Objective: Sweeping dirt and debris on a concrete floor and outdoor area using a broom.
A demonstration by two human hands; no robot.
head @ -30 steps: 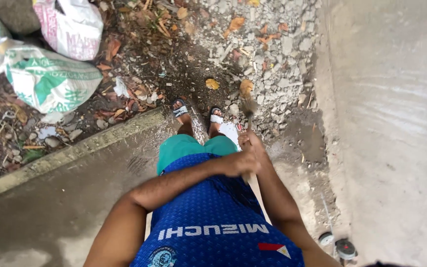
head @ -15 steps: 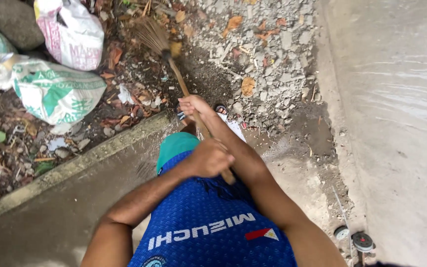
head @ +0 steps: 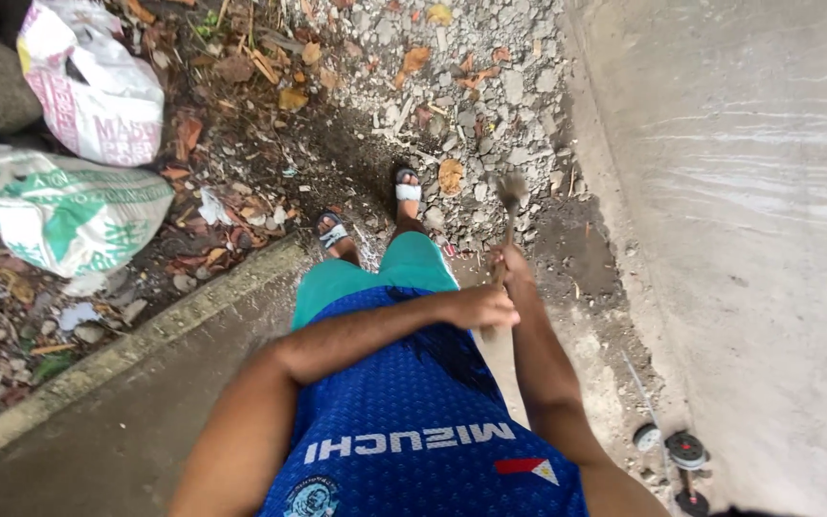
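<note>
My shirt (head: 413,421) was deep blue with a fine dotted weave and white lettering across it, above teal shorts (head: 375,278), and my sandals (head: 408,188) had white straps. At ten o'clock lay a white sack (head: 64,215) printed in green, and past it another white sack (head: 93,91) printed in pink. The broom (head: 509,191) I held had grey-brown bristles over pale grey rubble (head: 452,86) flecked with orange-brown leaves.

We see two filled woven sacks (head: 69,206) lying among dry leaves (head: 232,72) at our left, grey rubble (head: 490,86) ahead, a concrete curb (head: 145,335), and small black wheels (head: 686,450) beside the concrete wall (head: 758,191).
</note>
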